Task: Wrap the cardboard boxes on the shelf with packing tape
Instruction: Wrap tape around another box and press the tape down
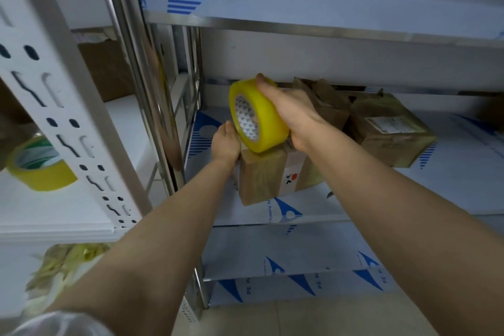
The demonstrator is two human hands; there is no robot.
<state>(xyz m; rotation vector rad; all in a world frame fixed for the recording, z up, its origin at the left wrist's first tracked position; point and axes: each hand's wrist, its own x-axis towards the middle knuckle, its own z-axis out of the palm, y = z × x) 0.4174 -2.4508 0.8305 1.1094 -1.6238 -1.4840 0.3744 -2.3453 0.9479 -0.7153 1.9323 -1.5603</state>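
At frame centre, our right hand [293, 114] clamps the yellow packing tape roll [257, 114] around its rim, above the small cardboard box [261, 177] on the steel shelf [354, 199]. Our left hand [225, 142] presses the box's left top edge. The box looks light and stiff, its taped faces slick, so corners are best.

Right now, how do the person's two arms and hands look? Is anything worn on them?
Both hands, the left hand and the right hand, are bare: no gloves, rings or watch show. Both forearms are uncovered up to the frame edge. Only at the lower left corner does a pale, whitish, slightly shiny sleeve edge appear on the left arm. No markings are visible.
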